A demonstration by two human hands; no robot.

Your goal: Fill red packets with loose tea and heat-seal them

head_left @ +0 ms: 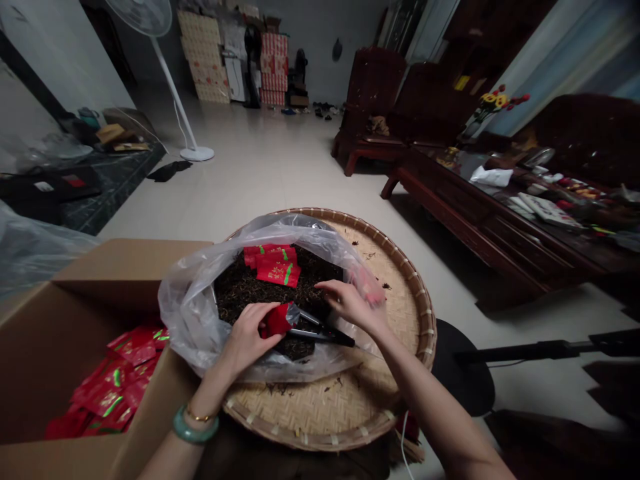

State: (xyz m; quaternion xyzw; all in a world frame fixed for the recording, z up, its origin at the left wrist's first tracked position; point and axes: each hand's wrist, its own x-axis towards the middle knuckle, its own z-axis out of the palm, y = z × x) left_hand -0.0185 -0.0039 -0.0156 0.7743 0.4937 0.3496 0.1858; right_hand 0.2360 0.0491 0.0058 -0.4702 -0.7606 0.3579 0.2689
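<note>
My left hand is closed around a small red packet, held over a clear plastic bag of dark loose tea leaves. A metal scoop with a black handle lies with its mouth at the packet's open end. My right hand hovers just right of the scoop, fingers loosely curled above the tea, and I cannot make out whether it grips anything. Several empty red packets rest on the tea at the far side. The bag sits in a round woven bamboo tray.
A cardboard box at my left holds several red packets. A dark wooden coffee table with clutter stands to the right, wooden chairs beyond it. A standing fan and stacked cartons are at the far end of the tiled floor.
</note>
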